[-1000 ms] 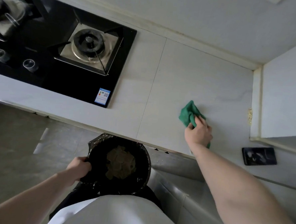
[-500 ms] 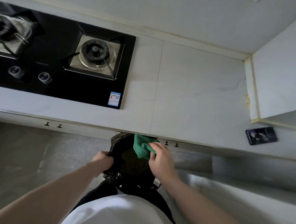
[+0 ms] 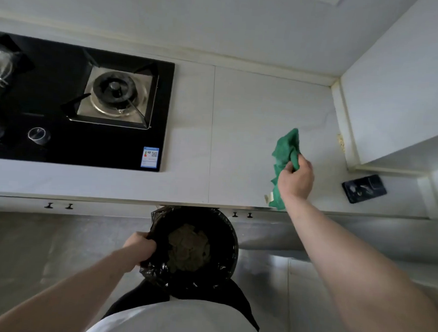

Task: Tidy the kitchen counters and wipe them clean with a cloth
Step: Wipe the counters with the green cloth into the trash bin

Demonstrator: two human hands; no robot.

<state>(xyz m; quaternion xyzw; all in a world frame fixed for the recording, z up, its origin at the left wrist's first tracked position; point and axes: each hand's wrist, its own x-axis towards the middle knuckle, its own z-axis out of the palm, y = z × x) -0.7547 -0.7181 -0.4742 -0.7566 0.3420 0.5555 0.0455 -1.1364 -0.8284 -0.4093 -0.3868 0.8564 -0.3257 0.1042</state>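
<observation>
- A person's right hand [image 3: 296,177], at about 3 o'clock in the head view, has its fingers curled round a bunched green cloth [image 3: 284,154] on the pale kitchen counter [image 3: 240,131]; the cloth trails from above the knuckles down to the counter's front edge, where a small white tag shows.
- The left hand [image 3: 141,245], near 7 o'clock, grips the rim of a black-lined waste bin [image 3: 230,239], fingers folded over the bag's edge; the bin is held below the counter's front edge, at the picture's centre, with crumpled brownish waste inside.
- A black glass gas hob [image 3: 60,146] fills the counter from 9 to 11 o'clock, one burner [image 3: 115,87] near its right side, two knobs [image 3: 39,134] along its front and a blue-edged sticker [image 3: 150,157] at its front right corner.
- A small dark rectangular object [image 3: 364,188] lies on the counter just beyond the cloth hand, toward 3 o'clock, below a white wall cabinet [image 3: 396,99].
- Small dark cabinet pulls [image 3: 59,205] show under the counter's lip.
</observation>
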